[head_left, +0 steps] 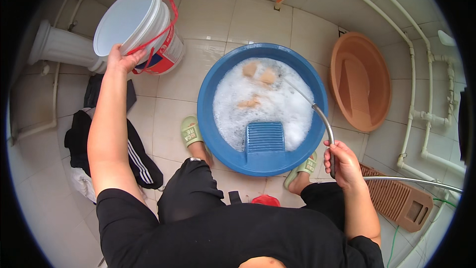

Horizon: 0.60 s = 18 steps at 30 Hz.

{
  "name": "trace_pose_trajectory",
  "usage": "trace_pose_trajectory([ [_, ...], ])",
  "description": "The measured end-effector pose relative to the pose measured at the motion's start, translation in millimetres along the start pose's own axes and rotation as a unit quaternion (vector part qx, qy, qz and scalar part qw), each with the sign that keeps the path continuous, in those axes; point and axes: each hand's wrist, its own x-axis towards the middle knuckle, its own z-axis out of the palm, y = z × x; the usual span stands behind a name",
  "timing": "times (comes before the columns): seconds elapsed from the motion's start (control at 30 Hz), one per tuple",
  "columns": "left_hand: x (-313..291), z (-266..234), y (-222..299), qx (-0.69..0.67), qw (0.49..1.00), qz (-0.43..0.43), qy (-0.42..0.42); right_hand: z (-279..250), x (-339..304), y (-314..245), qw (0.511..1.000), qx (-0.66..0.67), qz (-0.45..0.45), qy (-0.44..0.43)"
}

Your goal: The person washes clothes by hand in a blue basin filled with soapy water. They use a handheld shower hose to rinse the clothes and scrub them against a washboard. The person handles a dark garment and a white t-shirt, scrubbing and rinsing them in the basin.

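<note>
head view: pinches the rim of a white bucket with the left grip, over at the far left, tilted to show its inside. curls the right grip around a metal hose, just outside the near right edge of a blue basin, and aims the hose's end in over the suds.

judge the bucket stiff and rather light (seems manageable one-handed), yet smooth, so apt to slide when wet. take hold at the thick upper rim, or lift by the red handle to carry any weight, allowing for some swing.

treat the hose as bendy but springy, slick with soap, hardly fragile. hold close behind the end to steer well, not far back, for fear of a wandering tip.

count the basin, set on the tiled floor, as the heavy one, laden with suds and tan cloth-like lumps. grasp by the broad outer rim with both grips, at opposite sides, to limit slopping. handle the lumps as soft, sodden and soapy; scoop from beneath rather than tug at one edge.
</note>
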Motion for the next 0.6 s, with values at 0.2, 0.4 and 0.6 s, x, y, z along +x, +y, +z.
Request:
trace_pose_trajectory([
  [0.2, 13.7, -4.7, 38.5, 0.01, 0.984, 0.152, -0.095, 6.2, -1.9, 2.7, 1.0, -0.003, 0.002, 0.003],
  [0.4, 30.7, -13.5, 81.8, -0.092, 0.965, 0.049, -0.242, 7.0, 0.9, 5.9, 1.0, -0.009, -0.008, 0.003],
  [0.6, -11.6, -12.6, 102.4, 0.011, 0.942, 0.156, -0.297, 10.2, 4.5, 1.4, 1.0, -0.021, -0.013, 0.005],
])
